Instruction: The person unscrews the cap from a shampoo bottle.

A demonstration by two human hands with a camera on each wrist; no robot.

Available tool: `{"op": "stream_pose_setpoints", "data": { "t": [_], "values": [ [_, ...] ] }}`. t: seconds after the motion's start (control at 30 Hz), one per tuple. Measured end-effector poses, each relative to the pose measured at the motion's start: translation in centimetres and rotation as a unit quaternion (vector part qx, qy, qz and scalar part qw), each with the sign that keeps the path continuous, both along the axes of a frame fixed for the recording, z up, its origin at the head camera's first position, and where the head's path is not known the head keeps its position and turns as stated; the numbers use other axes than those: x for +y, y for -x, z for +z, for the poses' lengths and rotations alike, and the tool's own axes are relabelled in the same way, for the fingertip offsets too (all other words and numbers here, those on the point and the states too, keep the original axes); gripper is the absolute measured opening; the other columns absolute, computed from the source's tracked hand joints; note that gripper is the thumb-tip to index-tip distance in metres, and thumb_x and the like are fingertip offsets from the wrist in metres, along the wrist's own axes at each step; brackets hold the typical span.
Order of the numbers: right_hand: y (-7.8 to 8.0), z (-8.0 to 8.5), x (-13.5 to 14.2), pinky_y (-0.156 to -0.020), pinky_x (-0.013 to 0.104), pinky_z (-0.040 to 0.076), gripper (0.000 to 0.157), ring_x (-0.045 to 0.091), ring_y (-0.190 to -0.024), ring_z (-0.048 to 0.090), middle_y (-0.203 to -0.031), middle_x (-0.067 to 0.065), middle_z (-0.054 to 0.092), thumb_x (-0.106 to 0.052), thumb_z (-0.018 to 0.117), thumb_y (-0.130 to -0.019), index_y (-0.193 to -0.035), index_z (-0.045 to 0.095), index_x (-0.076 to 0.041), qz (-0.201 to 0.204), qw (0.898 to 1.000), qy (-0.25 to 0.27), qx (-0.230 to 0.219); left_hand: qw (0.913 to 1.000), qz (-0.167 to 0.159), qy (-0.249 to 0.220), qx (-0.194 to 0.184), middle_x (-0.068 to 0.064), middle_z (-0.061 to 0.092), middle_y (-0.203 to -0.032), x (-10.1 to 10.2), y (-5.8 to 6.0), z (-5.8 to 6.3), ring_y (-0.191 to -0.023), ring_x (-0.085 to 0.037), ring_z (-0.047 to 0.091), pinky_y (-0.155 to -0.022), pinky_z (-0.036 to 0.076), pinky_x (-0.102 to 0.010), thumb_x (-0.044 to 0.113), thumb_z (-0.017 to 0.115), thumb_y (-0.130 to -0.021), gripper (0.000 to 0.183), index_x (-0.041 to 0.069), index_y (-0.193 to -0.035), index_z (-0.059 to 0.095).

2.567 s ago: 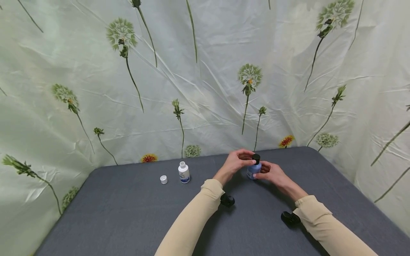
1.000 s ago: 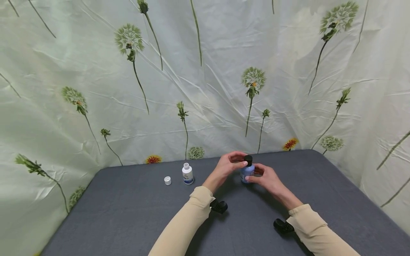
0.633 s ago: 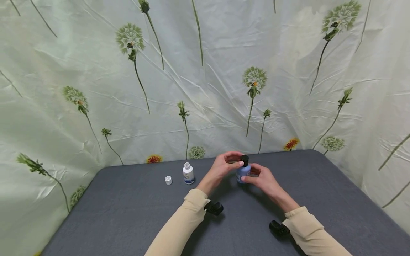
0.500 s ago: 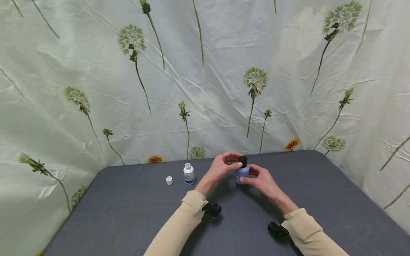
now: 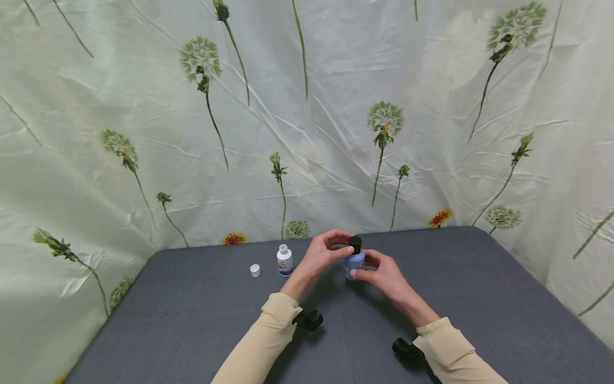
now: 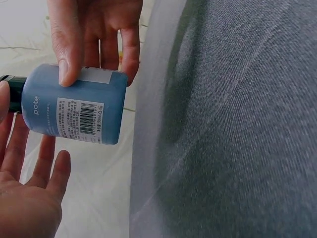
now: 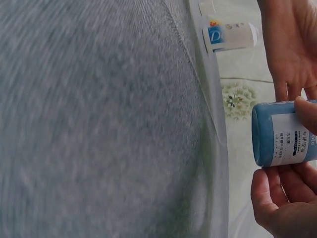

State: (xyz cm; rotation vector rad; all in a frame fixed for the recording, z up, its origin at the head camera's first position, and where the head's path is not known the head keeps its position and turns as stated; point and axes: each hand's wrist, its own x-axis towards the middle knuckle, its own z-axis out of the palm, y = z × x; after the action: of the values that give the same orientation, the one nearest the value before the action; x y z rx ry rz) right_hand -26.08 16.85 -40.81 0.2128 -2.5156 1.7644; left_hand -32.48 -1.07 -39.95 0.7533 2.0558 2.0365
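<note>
A blue bottle (image 5: 353, 264) with a black cap (image 5: 355, 245) stands upright between my two hands, right of the table's middle. My left hand (image 5: 322, 257) pinches the cap, thumb on its near side. My right hand (image 5: 385, 274) grips the blue body low down, thumb in front and fingers behind. The left wrist view shows the bottle's barcode label (image 6: 80, 120); a white front label (image 7: 290, 140) faces the right wrist camera. Whether its base touches the table I cannot tell. A white bottle (image 5: 285, 262) stands uncapped to the left, beside its loose white cap (image 5: 255, 271).
All this is on a dark grey cloth-covered table (image 5: 192, 320). Behind it hangs a pale curtain (image 5: 326, 176) with printed dandelions. Black wrist cameras (image 5: 309, 320) sit under both beige sleeves (image 5: 259, 346).
Both hands have carried or slid the blue bottle leftward, closer to the white bottle, keeping the same hold. The white bottle and loose cap stay put; the head view has shifted slightly.
</note>
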Motion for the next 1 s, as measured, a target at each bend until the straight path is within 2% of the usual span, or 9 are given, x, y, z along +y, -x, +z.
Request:
{"op": "stream_pose_setpoints", "data": {
  "t": [0.3,0.43,0.57,0.63,0.8,0.87,1.0],
  "values": [
    [-0.7,0.4,-1.3,-0.088,0.045,0.050,0.049,0.033,-0.115,0.057,-0.121,0.015,0.064,-0.013,0.077,-0.086,-0.129,0.059,0.001,0.009,1.000,0.014,-0.007,0.9999,0.009,0.000,-0.007,-0.005,0.069,-0.113,-1.3,-0.8,0.3,-0.109,-0.024,0.062,-0.091,0.049,-0.037,0.007,0.073,-0.089,0.031,0.005,-0.119,0.067],
    [-0.9,0.5,-2.0,-0.086,0.045,0.051,0.049,0.033,-0.112,0.059,-0.118,0.016,0.065,-0.009,0.077,-0.085,-0.129,0.059,0.002,0.000,1.000,0.018,-0.013,0.9999,0.005,-0.002,-0.010,-0.006,0.069,-0.112,-1.9,-1.5,0.8,-0.112,-0.031,0.060,-0.090,0.049,-0.035,0.004,0.072,-0.089,0.031,0.002,-0.119,0.066],
    [-1.5,0.6,-2.4,-0.085,0.042,0.053,0.051,0.029,-0.107,0.062,-0.115,0.013,0.065,-0.013,0.079,-0.084,-0.129,0.059,0.000,0.001,1.000,0.020,-0.011,0.9999,0.001,-0.005,-0.010,-0.008,0.069,-0.111,-2.5,-2.8,1.8,-0.112,-0.036,0.059,-0.090,0.049,-0.036,0.002,0.070,-0.089,0.030,-0.001,-0.119,0.065],
    [-1.7,0.5,-2.5,-0.085,0.041,0.053,0.052,0.027,-0.105,0.062,-0.114,0.012,0.065,-0.015,0.081,-0.083,-0.128,0.060,-0.002,0.004,1.000,0.021,-0.009,0.9999,0.000,-0.009,-0.009,-0.008,0.069,-0.111,-2.8,-3.0,1.7,-0.112,-0.035,0.059,-0.090,0.049,-0.038,0.003,0.070,-0.090,0.029,-0.001,-0.119,0.064],
    [-2.2,0.5,-2.9,-0.085,0.041,0.053,0.052,0.026,-0.104,0.063,-0.115,0.012,0.066,-0.014,0.081,-0.083,-0.129,0.060,-0.001,0.009,0.999,0.029,-0.009,1.0000,0.004,-0.008,0.004,-0.008,0.068,-0.114,-3.1,-2.7,0.4,-0.111,-0.028,0.061,-0.093,0.048,-0.038,0.008,0.071,-0.091,0.031,0.002,-0.120,0.065],
    [-2.3,0.4,-3.0,-0.086,0.042,0.053,0.052,0.026,-0.104,0.063,-0.116,0.012,0.065,-0.013,0.080,-0.083,-0.129,0.059,0.000,0.011,1.000,0.028,-0.005,0.9999,0.009,-0.003,0.008,-0.008,0.068,-0.113,-3.3,-2.9,0.2,-0.110,-0.025,0.061,-0.093,0.048,-0.038,0.009,0.071,-0.091,0.031,0.004,-0.120,0.065],
    [-2.4,0.0,-3.1,-0.089,0.041,0.052,0.051,0.024,-0.104,0.062,-0.114,0.011,0.066,-0.013,0.081,-0.082,-0.127,0.062,-0.003,0.005,1.000,0.025,-0.002,0.9999,0.011,-0.002,0.013,-0.008,0.069,-0.112,-3.5,-3.2,0.2,-0.110,-0.028,0.061,-0.092,0.048,-0.038,0.009,0.072,-0.090,0.030,0.004,-0.119,0.066]
  ]
}}
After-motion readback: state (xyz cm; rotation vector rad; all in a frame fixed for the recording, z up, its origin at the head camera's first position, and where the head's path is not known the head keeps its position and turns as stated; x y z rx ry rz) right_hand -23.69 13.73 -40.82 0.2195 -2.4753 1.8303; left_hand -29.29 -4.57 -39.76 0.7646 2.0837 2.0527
